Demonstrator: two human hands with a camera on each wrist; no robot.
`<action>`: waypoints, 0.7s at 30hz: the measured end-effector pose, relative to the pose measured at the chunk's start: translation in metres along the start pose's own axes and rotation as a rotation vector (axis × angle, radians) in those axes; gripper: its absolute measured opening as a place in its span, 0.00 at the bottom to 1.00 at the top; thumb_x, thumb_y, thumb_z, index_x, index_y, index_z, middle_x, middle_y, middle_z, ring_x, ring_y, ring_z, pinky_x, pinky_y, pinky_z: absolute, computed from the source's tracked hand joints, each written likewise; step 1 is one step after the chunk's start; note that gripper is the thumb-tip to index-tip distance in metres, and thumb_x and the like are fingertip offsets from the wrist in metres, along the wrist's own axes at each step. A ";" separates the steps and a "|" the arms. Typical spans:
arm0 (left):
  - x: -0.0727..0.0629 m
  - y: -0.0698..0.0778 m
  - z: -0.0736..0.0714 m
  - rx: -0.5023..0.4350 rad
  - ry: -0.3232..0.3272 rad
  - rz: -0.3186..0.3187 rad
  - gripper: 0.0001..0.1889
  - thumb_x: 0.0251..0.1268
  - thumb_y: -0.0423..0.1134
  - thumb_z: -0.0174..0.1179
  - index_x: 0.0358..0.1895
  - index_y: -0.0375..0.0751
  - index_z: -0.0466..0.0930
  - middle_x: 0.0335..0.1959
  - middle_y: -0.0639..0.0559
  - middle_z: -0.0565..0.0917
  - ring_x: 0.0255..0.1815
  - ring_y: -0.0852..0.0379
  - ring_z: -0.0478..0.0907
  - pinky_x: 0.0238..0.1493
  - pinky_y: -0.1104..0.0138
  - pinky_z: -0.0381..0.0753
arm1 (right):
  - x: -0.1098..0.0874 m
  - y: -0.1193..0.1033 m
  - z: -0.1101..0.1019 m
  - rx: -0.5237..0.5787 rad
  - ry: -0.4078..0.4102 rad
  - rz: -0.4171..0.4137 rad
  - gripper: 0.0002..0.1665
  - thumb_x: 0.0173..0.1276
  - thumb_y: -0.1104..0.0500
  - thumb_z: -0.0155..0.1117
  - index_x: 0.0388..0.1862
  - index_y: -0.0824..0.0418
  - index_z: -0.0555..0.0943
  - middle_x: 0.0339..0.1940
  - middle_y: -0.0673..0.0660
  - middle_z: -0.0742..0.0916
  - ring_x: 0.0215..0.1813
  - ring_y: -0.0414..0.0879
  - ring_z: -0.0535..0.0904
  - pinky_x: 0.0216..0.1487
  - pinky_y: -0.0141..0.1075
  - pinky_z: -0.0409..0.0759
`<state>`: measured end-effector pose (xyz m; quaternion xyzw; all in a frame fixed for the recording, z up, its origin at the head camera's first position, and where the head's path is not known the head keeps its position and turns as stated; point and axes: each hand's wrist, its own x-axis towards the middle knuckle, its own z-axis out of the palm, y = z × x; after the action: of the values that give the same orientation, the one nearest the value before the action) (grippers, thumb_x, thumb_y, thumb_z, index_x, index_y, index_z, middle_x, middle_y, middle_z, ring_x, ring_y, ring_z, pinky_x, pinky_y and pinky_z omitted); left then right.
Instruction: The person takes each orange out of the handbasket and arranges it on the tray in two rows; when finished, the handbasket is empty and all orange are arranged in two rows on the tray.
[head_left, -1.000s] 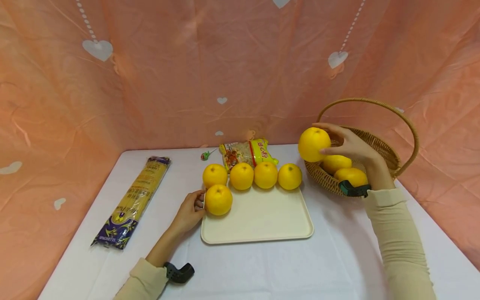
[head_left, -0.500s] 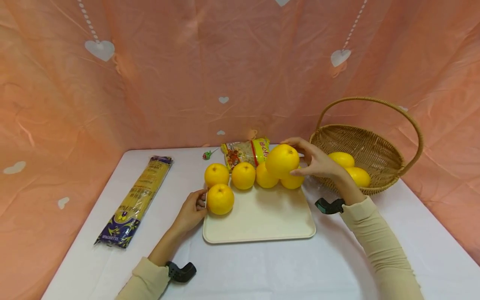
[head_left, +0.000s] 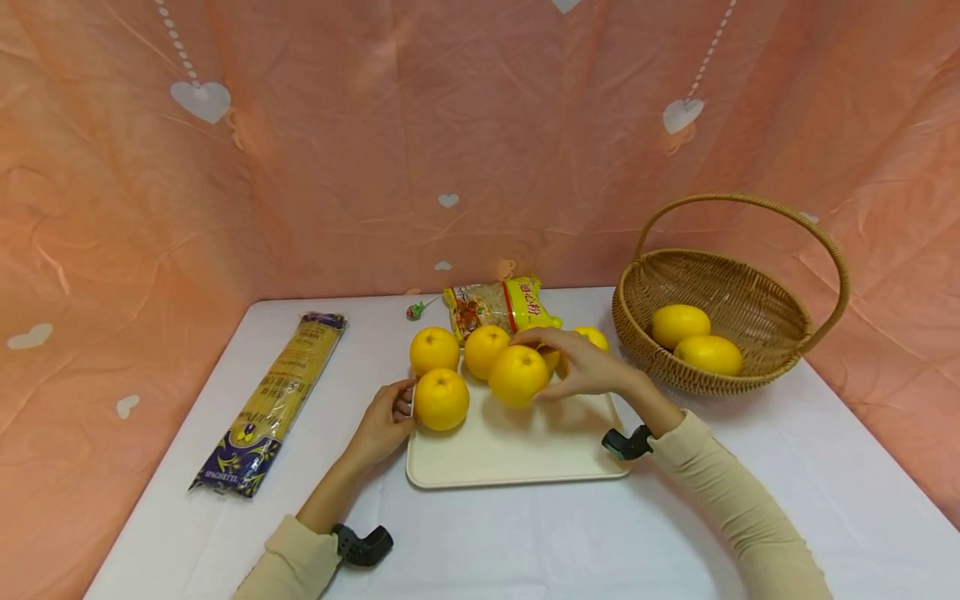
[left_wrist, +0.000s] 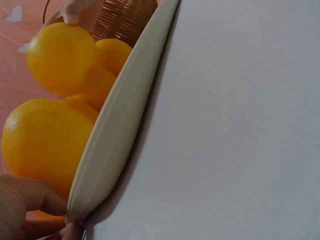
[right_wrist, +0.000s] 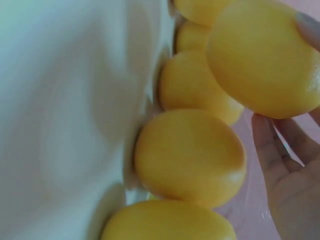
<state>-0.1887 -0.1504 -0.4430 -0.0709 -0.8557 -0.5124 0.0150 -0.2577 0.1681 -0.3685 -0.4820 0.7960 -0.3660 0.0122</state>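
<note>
My right hand point(head_left: 585, 365) holds an orange point(head_left: 517, 377) over the cream tray point(head_left: 517, 458), its fingertips and thumb round the fruit. In the right wrist view the held orange point(right_wrist: 265, 60) is raised from the row beside it. Along the tray's far side stand several more oranges point(head_left: 434, 352), two of them partly hidden by my right hand. Another orange point(head_left: 441, 400) sits in front of the row's left end. My left hand point(head_left: 381, 423) pinches the tray's left edge beside that orange; the left wrist view shows its fingers point(left_wrist: 45, 200) at the rim.
A wicker basket point(head_left: 630, 321) with a tall handle stands at the right, two oval yellow fruits point(head_left: 708, 356) inside. Behind the tray lie a yellow noodle packet point(head_left: 491, 307) and a lollipop point(head_left: 415, 311). A spaghetti packet point(head_left: 270, 404) lies at the left.
My right hand has carried its orange from over the basket leftward and lower, over the tray. My left hand has stayed at the tray's edge.
</note>
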 end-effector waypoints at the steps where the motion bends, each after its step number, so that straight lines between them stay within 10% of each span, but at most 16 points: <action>1: 0.000 0.000 0.000 0.001 0.000 0.007 0.31 0.47 0.19 0.54 0.61 0.22 0.63 0.44 0.37 0.70 0.40 0.49 0.70 0.37 0.73 0.72 | 0.000 0.001 0.003 -0.017 -0.007 -0.005 0.42 0.44 0.57 0.78 0.60 0.59 0.71 0.58 0.54 0.77 0.55 0.46 0.72 0.56 0.44 0.72; 21: 0.000 0.001 -0.001 0.008 -0.006 -0.001 0.30 0.48 0.19 0.55 0.61 0.23 0.64 0.44 0.37 0.70 0.40 0.49 0.70 0.37 0.73 0.72 | 0.009 -0.004 0.024 -0.225 -0.142 -0.008 0.41 0.48 0.43 0.74 0.60 0.56 0.72 0.55 0.51 0.75 0.56 0.42 0.70 0.59 0.40 0.70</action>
<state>-0.1881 -0.1503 -0.4415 -0.0720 -0.8577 -0.5089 0.0123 -0.2504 0.1461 -0.3802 -0.5083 0.8271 -0.2393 0.0130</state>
